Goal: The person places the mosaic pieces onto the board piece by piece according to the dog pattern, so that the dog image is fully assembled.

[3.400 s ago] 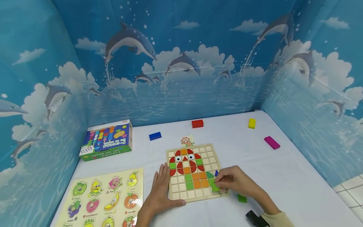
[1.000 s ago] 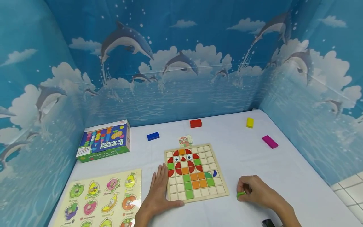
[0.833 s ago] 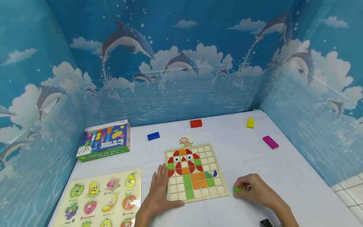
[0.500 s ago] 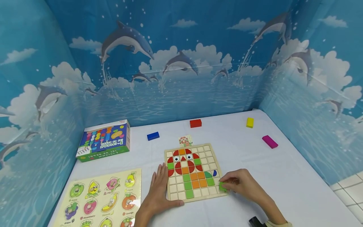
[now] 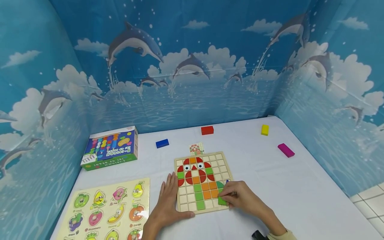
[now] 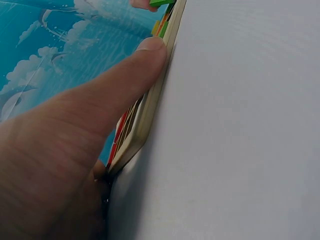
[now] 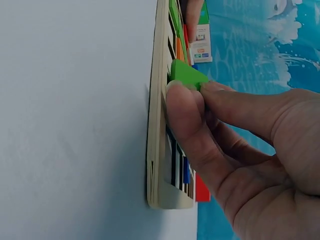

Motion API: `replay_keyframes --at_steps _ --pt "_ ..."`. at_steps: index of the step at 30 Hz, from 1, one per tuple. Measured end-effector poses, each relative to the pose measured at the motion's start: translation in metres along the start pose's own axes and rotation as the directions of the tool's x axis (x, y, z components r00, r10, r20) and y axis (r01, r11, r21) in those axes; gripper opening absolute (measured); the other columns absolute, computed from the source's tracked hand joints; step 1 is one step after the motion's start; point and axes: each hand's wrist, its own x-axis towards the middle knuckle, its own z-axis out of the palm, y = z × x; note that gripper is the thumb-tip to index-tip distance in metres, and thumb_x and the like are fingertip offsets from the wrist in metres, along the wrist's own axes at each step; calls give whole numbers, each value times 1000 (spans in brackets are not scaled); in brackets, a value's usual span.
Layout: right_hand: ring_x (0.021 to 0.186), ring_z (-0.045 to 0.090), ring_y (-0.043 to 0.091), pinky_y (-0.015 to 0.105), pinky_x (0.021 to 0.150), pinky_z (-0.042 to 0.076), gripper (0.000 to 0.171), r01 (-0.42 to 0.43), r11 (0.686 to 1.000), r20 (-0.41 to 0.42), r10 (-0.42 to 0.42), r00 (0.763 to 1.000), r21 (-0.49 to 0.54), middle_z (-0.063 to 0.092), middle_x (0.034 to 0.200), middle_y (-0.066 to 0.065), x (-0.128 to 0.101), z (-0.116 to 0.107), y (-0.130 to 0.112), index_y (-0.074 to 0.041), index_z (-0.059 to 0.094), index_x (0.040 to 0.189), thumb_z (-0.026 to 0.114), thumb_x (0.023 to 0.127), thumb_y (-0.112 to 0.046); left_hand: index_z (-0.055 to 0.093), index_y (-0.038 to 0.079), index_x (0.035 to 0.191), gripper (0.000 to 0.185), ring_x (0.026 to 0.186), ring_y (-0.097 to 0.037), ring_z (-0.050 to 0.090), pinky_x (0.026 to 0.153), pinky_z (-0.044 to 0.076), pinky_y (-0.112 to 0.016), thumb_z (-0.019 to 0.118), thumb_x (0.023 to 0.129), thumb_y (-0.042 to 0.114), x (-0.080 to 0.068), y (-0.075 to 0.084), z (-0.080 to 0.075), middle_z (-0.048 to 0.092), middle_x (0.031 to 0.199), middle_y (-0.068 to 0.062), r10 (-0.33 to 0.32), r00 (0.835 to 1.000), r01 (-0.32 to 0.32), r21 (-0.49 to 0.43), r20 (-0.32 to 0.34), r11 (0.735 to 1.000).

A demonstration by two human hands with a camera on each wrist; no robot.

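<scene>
Green tile (image 5: 222, 201) pinched by right hand (image 5: 240, 198) over puzzle board (image 5: 222, 159) — left hand (image 5: 168, 203) flat, steadying edge.

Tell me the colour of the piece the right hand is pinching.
Green: the piece pinched by the right hand shows best in the right wrist view.

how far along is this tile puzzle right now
Roughly half done. The board already shows a face in red, orange and green tiles. The right hand pinches a green tile over the lower rows; the left hand steadies the board. Many cells are bare.
</scene>
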Motion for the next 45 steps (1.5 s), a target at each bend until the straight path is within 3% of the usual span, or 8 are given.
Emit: replay_keyframes --at_steps 6,10,22,45 --pt "65 66 2 25 61 61 13 -47 994 8 48 999 -96 78 86 1 8 4 -2 -7 83 94 83 90 5 12 5 173 147 168 -35 -3 133 2 -60 93 69 69 -1 2 -1 7 182 -13 1 1000 -1 -5 -4 1000" --pt "73 62 -2 22 64 60 14 -36 985 2 37 999 -168 78 86 -4 11 4 -3 -11 84 92 84 90 2 12 5 173 147 168 -35 -4 133 1 -61 92 68 70 -1 2 0 7 182 -13 1 1000 -1 -9 -4 1000" --pt "72 55 -1 22 61 56 17 -38 981 4 40 999 -189 76 83 -8 3 -13 -1 -13 84 88 85 88 4 10 7 174 149 168 -31 -7 134 -1 -58 91 68 73 -1 0 1 4 182 -10 -22 1000 22 -2 7 1000" --pt "76 54 1 20 65 51 17 -49 980 2 50 999 -193 69 84 -10 2 -9 4 -15 88 88 88 85 2 12 6 174 148 168 -32 -6 134 0 -59 92 67 71 -4 0 2 5 182 -11 -25 1000 25 -9 2 1000"
